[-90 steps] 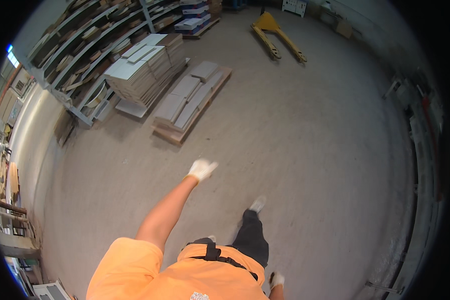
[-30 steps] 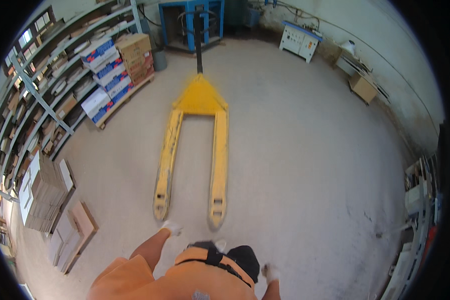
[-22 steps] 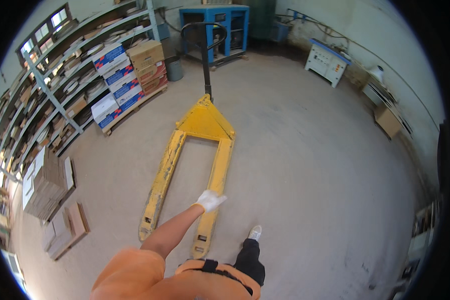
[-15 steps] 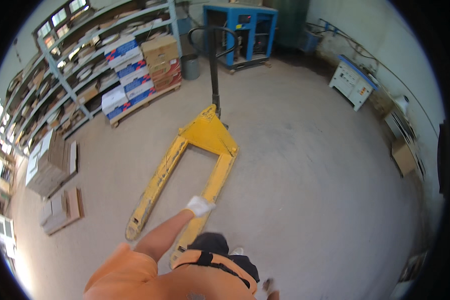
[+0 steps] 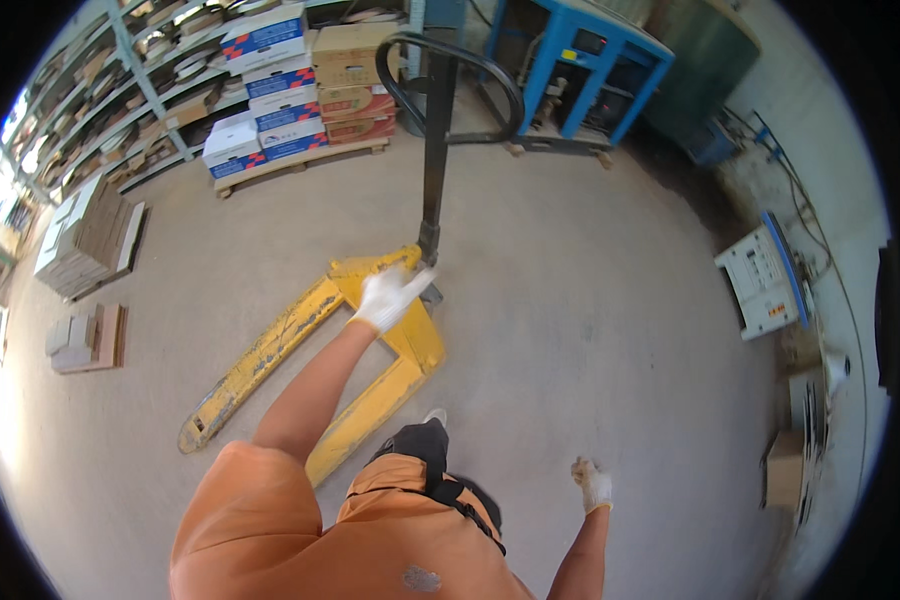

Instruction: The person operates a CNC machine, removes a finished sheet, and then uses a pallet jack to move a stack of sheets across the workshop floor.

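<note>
A yellow pallet jack (image 5: 425,335) stands on the floor before me, its two forks toward me and its black loop handle (image 5: 515,110) upright at the far end. Over its yellow body hovers my left hand (image 5: 382,300) in a white glove, fingers stretched toward the base of the handle shaft (image 5: 435,170) and slightly blurred. It grips nothing; whether it touches the metal I cannot tell. Out to the right, away from the jack, hangs my right hand (image 5: 594,484), gloved in white with brownish fingers. Those fingers are curled in, and no object shows in them.
Stacked cartons (image 5: 355,85) sit on a wooden pallet before grey shelving (image 5: 135,60). A blue-framed machine (image 5: 560,75) stands at the back, a white cabinet (image 5: 760,285) by the right wall. Flat stacks (image 5: 85,240) lie at left; a brown carton (image 5: 785,468) is at right.
I have moved forward along the jack's right side, closer to its handle. My left hand has gone from above the right fork to the yellow body. My right hand has swung out into fuller view.
</note>
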Motion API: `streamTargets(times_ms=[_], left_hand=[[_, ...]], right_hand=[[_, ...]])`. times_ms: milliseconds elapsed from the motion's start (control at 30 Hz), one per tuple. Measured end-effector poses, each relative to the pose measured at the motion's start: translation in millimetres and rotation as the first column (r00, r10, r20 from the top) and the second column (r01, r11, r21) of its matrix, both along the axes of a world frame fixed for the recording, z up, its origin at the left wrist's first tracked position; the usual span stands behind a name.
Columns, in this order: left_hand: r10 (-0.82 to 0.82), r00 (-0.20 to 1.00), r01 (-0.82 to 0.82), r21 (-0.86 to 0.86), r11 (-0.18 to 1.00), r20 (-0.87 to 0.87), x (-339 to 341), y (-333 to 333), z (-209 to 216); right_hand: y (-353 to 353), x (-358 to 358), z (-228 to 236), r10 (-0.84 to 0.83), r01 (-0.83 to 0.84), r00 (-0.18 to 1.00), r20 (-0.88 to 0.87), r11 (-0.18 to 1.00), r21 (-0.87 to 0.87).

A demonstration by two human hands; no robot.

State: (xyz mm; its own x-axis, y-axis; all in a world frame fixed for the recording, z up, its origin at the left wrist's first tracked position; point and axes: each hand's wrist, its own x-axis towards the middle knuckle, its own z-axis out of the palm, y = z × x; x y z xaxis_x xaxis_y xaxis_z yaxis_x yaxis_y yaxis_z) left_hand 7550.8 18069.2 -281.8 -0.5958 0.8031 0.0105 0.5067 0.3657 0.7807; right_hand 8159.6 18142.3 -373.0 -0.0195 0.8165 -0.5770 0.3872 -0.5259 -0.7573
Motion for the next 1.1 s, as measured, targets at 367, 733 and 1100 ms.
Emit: streamTargets(times_ms=[367,733,1100], left_hand=[[0.400,0.910,-0.330,0.402,0.854,-0.104,-45.1,291.5,162.5],[0.816,0.555,-0.787,0.216,0.578,-0.161,-30.1,368.2,136.5],[0.964,0.221,-0.860,0.435,0.265,-0.151,-26.5,398.2,154.2]], right_hand=[[487.6,-239.5,67.2,0.518,-0.495,0.855,0.027,0.799,0.343],[594.3,-771.4,313.2,0.937,-0.489,0.021,0.348,-0.294,0.821],[452.4,-951.5,353.9,0.761,0.085,-0.572,0.305,-0.315,0.945]])
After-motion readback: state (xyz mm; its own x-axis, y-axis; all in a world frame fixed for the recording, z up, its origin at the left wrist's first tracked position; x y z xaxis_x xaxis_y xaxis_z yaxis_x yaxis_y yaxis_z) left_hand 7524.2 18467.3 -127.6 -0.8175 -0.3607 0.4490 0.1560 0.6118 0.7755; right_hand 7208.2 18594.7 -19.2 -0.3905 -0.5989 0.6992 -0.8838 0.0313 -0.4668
